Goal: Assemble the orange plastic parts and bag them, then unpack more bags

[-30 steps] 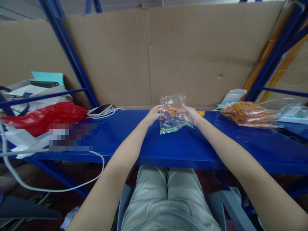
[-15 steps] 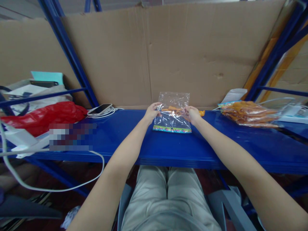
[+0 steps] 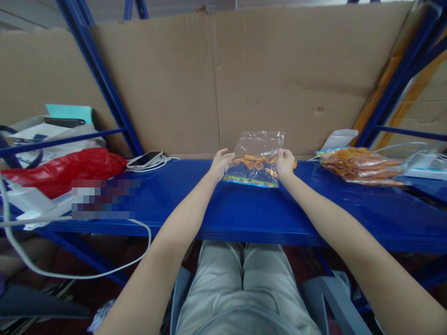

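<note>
A clear plastic bag point(image 3: 260, 142) with a colourful printed strip along its near edge is held up over the blue tabletop. My left hand point(image 3: 222, 165) pinches its left side. My right hand point(image 3: 284, 164) is closed on its right side, fingers curled at the edge. Several small orange pieces point(image 3: 254, 163) show through the clear plastic; I cannot tell whether they lie inside the bag or behind it. Another bit of orange point(image 3: 295, 164) peeks out just right of my right hand.
Packed orange items in clear bags point(image 3: 359, 163) lie at the right. To the left are a phone point(image 3: 148, 158) on a coiled white cable, a red plastic bag point(image 3: 77, 167) and a white cable loop hanging past the blue table's point(image 3: 251, 218) front edge. Cardboard point(image 3: 279, 74) stands behind.
The bag has shifted slightly right and tilted, its printed strip rising a little. My right hand has moved a bit right and closed at the bag's edge; the orange pieces show more plainly.
</note>
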The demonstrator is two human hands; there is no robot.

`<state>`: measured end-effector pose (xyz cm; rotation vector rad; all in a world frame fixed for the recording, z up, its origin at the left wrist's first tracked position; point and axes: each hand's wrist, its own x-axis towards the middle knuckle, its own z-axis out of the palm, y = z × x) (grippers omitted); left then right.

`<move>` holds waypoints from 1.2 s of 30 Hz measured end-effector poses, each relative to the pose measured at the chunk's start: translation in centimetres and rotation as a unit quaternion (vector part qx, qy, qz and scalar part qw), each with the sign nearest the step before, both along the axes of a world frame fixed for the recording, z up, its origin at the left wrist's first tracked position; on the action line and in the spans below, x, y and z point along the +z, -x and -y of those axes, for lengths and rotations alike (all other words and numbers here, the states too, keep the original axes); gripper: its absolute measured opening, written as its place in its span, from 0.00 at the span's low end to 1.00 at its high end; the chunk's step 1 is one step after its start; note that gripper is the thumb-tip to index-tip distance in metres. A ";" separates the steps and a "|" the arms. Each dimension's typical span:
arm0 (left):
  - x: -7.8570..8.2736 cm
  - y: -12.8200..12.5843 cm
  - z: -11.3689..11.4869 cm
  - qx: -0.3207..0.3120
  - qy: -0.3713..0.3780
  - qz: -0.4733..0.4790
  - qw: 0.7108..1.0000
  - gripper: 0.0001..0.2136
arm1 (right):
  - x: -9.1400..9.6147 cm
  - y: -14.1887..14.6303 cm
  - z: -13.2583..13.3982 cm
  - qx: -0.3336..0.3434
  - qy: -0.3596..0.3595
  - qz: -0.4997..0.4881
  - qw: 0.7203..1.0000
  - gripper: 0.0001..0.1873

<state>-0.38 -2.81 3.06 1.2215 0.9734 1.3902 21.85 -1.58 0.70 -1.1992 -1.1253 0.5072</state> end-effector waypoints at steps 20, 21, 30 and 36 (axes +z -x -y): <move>-0.1 0.4 0.2 -0.054 -0.003 -0.099 0.994 0.06 | 1.7 -1.1 0.5 -0.054 0.020 -0.056 0.997 0.12; -0.1 0.4 0.2 -0.059 -0.004 -0.102 0.993 0.06 | 1.8 -1.2 0.7 -0.042 0.022 -0.069 0.996 0.11; -0.5 1.1 0.7 -0.187 0.031 -0.126 0.974 0.07 | 1.6 -0.5 1.6 0.012 0.125 -0.108 0.986 0.09; -0.4 0.4 0.7 -0.129 0.055 -0.114 0.984 0.13 | 0.9 1.6 1.6 -0.066 0.023 0.003 0.998 0.10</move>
